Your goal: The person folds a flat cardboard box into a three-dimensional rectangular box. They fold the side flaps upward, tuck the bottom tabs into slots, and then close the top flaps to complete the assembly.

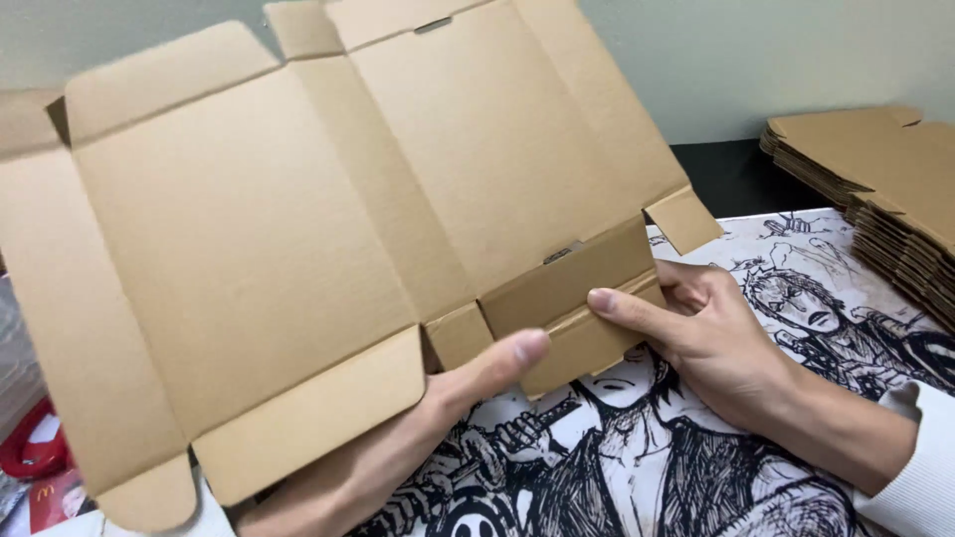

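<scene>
The person holds a flat, unfolded cardboard box (pixel 259 239) up above the table (pixel 796 249), with its inner side turned to the camera. The box is tilted, so its far flaps rise toward the wall (pixel 746 60).

The left hand (pixel 438 418) comes from below the box. Its thumb presses on the front of a small flap near the lower edge, and the other fingers are hidden behind the cardboard, so this hand is grasping the box. The right hand (pixel 706 333) is just to the right of the left thumb. Its thumb lies on a narrow side flap (pixel 572 298) that is partly folded, and its fingers curl behind that flap, so this hand is pinching it. The two thumbs are near each other but they do not touch.

Under both hands, the table carries a black and white mat (pixel 696 467) with drawn comic figures. To the right of the right hand, well apart from it, a stack of flat boxes (pixel 875 189) lies on the table. To the left of the left hand, below the box edge, a red object (pixel 35 462) shows partly; its kind is not clear.
</scene>
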